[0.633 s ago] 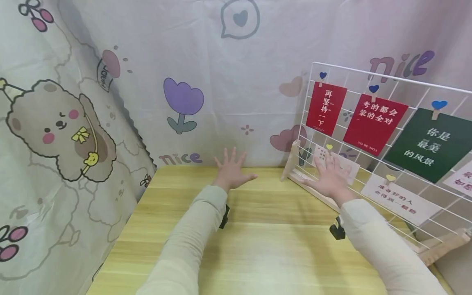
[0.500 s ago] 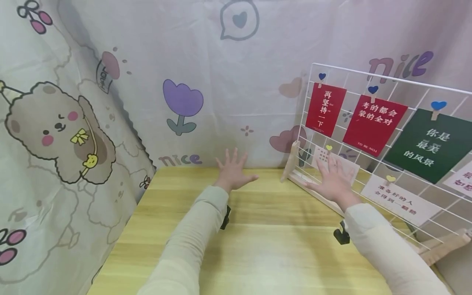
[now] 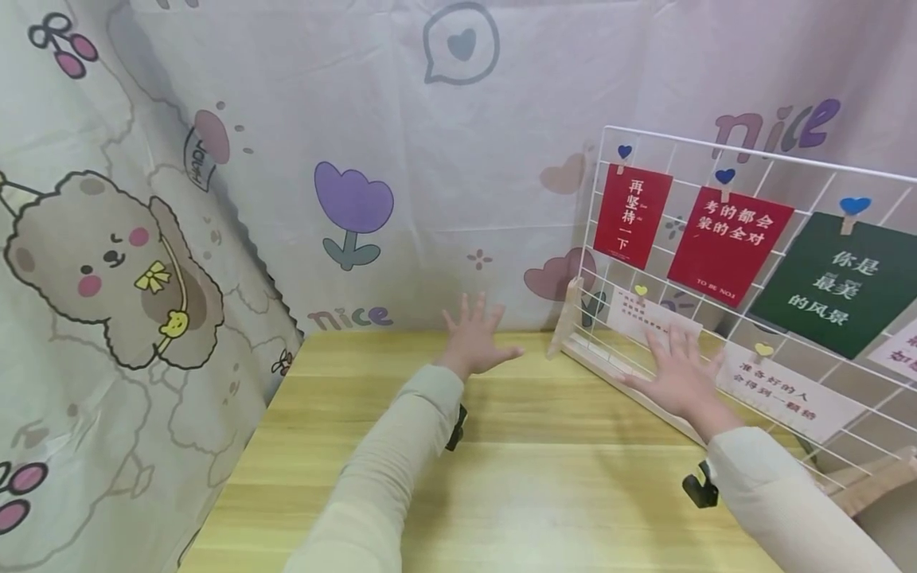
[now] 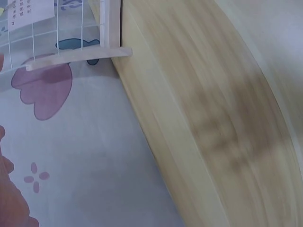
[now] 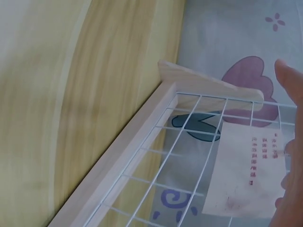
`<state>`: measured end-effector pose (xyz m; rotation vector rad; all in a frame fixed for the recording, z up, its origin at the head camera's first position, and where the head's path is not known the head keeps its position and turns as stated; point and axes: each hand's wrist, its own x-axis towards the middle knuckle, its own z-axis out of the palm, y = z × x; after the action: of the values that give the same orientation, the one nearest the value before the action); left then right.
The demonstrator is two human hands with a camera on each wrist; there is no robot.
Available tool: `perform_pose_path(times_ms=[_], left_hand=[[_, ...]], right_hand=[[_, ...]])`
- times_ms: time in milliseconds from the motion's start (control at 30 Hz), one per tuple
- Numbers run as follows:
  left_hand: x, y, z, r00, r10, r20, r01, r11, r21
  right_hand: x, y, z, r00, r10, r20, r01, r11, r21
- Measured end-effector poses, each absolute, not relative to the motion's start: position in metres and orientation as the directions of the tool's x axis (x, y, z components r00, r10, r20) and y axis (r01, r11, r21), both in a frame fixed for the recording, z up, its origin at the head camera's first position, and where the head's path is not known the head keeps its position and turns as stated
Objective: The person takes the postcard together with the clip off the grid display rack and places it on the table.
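Note:
My left hand (image 3: 478,338) is held out over the back of the wooden table (image 3: 501,477), fingers spread, holding nothing. To its right, my right hand (image 3: 684,374) also has its fingers spread and grips nothing. It overlaps the lower part of a white wire grid rack (image 3: 716,326) in the head view, near a white card (image 3: 648,317) with small print. In the left wrist view part of the left hand (image 4: 12,203) shows at the left edge. The right wrist view has the right hand (image 5: 291,156) at its right edge, beside the same card (image 5: 248,170).
The rack stands on a wooden base (image 5: 113,156) at the table's right side. Clothespins with hearts hold red cards (image 3: 633,216), a green card (image 3: 838,278) and white cards (image 3: 788,390) on it. A printed curtain (image 3: 444,159) hangs behind and at the left.
Both hands have moved to the right and slightly down in the head view, fingers still spread. The printed card behind the right hand is less covered. The head view has shifted slightly.

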<state>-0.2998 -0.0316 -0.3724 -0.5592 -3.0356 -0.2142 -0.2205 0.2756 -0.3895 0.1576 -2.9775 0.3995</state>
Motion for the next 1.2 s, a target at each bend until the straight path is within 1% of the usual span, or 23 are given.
perform_pose_path(times_ms=[233, 467, 600, 900, 1200], left_hand=[[-0.298, -0.018, -0.376, -0.918, 0.386, 0.092, 0.395, 0.908, 0.142], [-0.298, -0.005, -0.386, -0.919, 0.39, 0.062, 0.395, 0.913, 0.1], [-0.298, 0.001, -0.39, -0.915, 0.398, 0.07, 0.404, 0.907, 0.12], [-0.299, 0.017, -0.393, -0.902, 0.429, 0.045, 0.431, 0.891, 0.143], [-0.303, 0.035, -0.4, -0.886, 0.462, 0.05, 0.463, 0.868, 0.18]], right_hand=[[-0.201, 0.293, -0.398, -0.982, -0.052, 0.182, -0.101, 0.957, -0.272], [-0.176, 0.312, -0.41, -0.976, -0.019, 0.218, -0.08, 0.958, -0.274], [-0.162, 0.322, -0.414, -0.975, 0.012, 0.22, -0.052, 0.959, -0.28], [-0.129, 0.345, -0.424, -0.974, 0.143, 0.178, 0.085, 0.949, -0.302], [-0.1, 0.378, -0.429, -0.945, 0.289, 0.153, 0.239, 0.93, -0.279]])
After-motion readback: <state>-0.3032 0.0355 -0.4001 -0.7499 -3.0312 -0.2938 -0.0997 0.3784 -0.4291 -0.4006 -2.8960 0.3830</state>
